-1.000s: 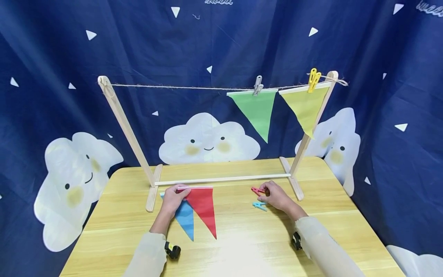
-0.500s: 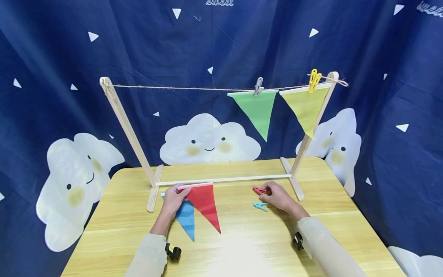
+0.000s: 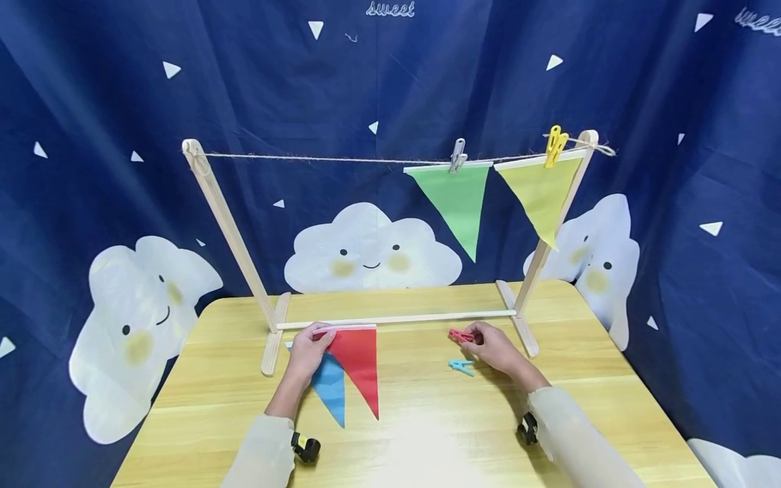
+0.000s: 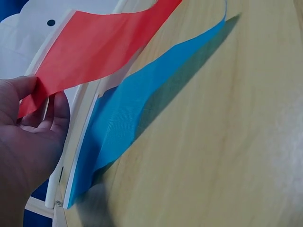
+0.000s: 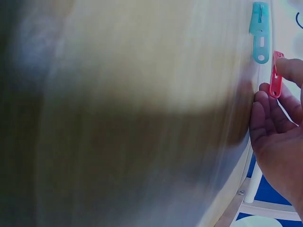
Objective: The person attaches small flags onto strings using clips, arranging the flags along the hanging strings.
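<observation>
My left hand [image 3: 310, 352] pinches a red triangular pennant [image 3: 360, 359] at one end of its white top edge. In the left wrist view the thumb lies over the red cloth [image 4: 94, 45], raised above the table. A blue pennant [image 3: 329, 386] lies on the wood beneath, partly covered by that hand and the red cloth. Between thumb and fingers, my right hand [image 3: 493, 349] holds a red clothespin [image 3: 460, 336]; the right wrist view shows the thumb on the red clothespin [image 5: 276, 78]. Near it on the table lies a light blue clothespin [image 3: 461, 366].
A wooden frame with a left post [image 3: 232, 234] and low crossbar [image 3: 396, 318] stands at the back. From its twine [image 3: 305, 158] hang a green pennant [image 3: 457, 203] under a grey clothespin [image 3: 457, 157] and a yellow pennant [image 3: 543, 190] under a yellow clothespin [image 3: 555, 146].
The red pennant's free end rose and its tip swung right, then came back left. The red clothespin turned slightly in my right fingers. Both hands stay nearly in place.
</observation>
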Motion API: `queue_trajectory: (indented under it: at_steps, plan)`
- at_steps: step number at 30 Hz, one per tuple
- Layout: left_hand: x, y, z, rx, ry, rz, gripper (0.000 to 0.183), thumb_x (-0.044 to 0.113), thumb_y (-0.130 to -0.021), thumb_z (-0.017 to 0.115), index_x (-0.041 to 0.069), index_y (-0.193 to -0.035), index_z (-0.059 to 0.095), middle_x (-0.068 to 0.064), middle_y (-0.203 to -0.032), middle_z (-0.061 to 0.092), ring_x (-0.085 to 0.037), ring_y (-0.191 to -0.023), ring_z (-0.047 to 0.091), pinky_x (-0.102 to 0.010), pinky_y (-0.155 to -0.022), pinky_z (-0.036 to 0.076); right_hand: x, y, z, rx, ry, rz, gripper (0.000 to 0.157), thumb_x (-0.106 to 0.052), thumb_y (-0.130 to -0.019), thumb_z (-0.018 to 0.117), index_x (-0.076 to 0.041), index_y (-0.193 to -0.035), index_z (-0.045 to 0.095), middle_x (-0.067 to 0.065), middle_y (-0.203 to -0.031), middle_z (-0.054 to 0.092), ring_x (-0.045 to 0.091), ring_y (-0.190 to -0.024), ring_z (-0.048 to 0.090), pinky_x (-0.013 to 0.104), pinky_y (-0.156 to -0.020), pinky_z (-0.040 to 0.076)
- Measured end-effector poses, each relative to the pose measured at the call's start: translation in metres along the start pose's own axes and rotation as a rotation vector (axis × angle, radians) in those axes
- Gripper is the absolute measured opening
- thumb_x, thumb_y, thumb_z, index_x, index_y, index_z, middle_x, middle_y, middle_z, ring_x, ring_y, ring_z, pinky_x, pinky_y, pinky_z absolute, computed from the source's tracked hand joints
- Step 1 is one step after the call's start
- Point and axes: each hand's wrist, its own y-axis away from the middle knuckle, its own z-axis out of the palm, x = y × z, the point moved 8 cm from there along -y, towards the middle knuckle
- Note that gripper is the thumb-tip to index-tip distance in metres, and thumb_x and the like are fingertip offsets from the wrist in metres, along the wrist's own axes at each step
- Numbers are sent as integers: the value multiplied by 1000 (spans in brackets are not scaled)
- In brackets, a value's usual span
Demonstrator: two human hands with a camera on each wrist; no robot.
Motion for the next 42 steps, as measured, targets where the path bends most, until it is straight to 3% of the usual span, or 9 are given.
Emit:
queue_trajectory:
  at_steps: [7, 14, 20, 26, 35, 39, 42]
  plan:
    - [6, 1, -1, 4, -10, 21, 20, 7, -99, 68, -8, -113, 69, -3, -90, 73, -6, -74, 63, -18, -66, 53, -3, 3, -5, 26, -17, -30, 18, -13, -94, 75, -4, -108, 68, 5, -94, 67, 14, -83, 58, 23, -71, 50]
    - [13, 2, 1, -7, -15, -2, 23, 11, -100, 68, -8, -114, 68, -11, -96, 74, -10, -75, 64, -18, -67, 53, -7, 8, -11, 72, -22, -64, 18, -12, -94, 74, -4, -109, 67, 5, -94, 64, 14, -82, 55, 23, -69, 48]
    - [16, 3, 2, 3, 38, 38, 22, 12, -98, 71, -8, -108, 68, -1, -85, 72, -8, -68, 63, -19, -65, 55, -14, 13, -16, 123, -27, -72, 16, -11, -95, 72, -5, -108, 67, 6, -95, 61, 14, -82, 53, 23, -67, 46]
    - [28, 6, 1, 32, 55, 62, 25, 14, -96, 75, -7, -109, 72, 4, -83, 73, -7, -71, 65, -18, -67, 54, -24, 17, -22, 174, -65, -102, 18, -9, -94, 74, -3, -110, 69, 7, -98, 63, 13, -85, 59, 22, -75, 53]
    - [48, 13, 5, 8, 66, 47, 27, 14, -99, 70, -8, -114, 71, -1, -85, 73, -8, -71, 65, -17, -69, 55, -37, 20, -31, 210, -187, -103, 25, -2, -90, 76, 3, -112, 66, 7, -90, 64, 9, -78, 57, 18, -70, 53]
    - [62, 21, 7, -10, 38, 48, 24, 10, -101, 67, -11, -114, 69, -5, -87, 73, -11, -72, 66, -18, -70, 56, -42, 21, -34, 231, -195, -111, 26, -2, -89, 77, 4, -112, 65, 7, -89, 63, 9, -79, 56, 18, -72, 52]
    - [64, 22, 8, -5, 25, 45, 24, 10, -101, 67, -9, -114, 69, -4, -86, 73, -11, -72, 67, -18, -71, 56, -45, 22, -36, 240, -189, -114, 27, -3, -90, 77, 3, -113, 65, 7, -90, 64, 10, -80, 56, 19, -74, 53]
